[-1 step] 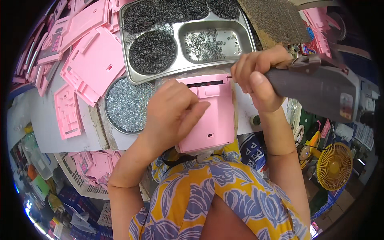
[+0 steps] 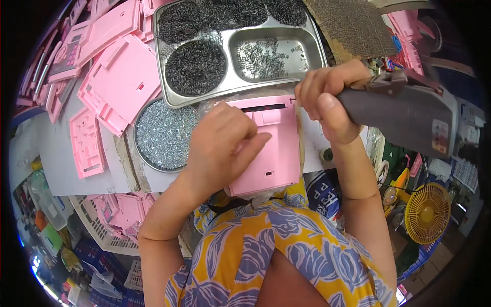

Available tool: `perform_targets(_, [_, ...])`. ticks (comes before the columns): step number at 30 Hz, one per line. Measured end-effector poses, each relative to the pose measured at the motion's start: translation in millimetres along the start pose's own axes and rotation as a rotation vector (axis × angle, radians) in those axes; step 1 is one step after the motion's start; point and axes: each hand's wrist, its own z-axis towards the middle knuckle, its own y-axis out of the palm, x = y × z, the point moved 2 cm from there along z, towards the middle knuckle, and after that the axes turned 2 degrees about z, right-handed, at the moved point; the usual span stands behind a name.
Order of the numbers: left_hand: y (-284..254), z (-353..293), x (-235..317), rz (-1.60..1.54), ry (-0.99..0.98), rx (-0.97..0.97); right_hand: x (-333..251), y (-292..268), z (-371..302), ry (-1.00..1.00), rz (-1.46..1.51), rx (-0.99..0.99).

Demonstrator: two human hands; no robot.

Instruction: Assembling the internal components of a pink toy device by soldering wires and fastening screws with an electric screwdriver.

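A pink plastic housing (image 2: 279,148) lies in front of me, with a dark slot along its far end and a small square hole near its close end. Over its left side is my left hand (image 2: 220,140), fingers curled and thumb reaching across the pink surface. What those fingers grip, if anything, is hidden. My right hand (image 2: 335,100) is wrapped round a dark grey power screwdriver (image 2: 401,115), held sideways. Its thin bit points left, at the housing's far right corner.
Behind the housing stands a steel compartment tray (image 2: 232,87) of black springs and small metal pieces. A round dish of screws (image 2: 166,135) sits left, near stacked pink panels (image 2: 123,84). A pale basket (image 2: 110,233) is lower left, a yellow fan (image 2: 428,212) at right.
My left hand has shifted slightly to the right over the pink housing. The power screwdriver and my right hand look almost the same.
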Motion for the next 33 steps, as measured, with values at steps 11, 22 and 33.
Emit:
perform_targets(11, [2.6, -15.8, 3.5, -0.044, -0.006, 0.054, -59.3, 51.0, 20.1, 0.079, 0.381, -0.034])
perform_targets(22, [-54.3, -37.0, -9.3, 0.364, -0.301, 0.109, -27.5, 87.4, 38.9, 0.063, 0.238, 0.027])
perform_targets(33, [-71.9, -64.5, -50.0, 0.582, -0.317, 0.073, 28.5, 97.2, 47.6, -0.04, 0.028, -0.167])
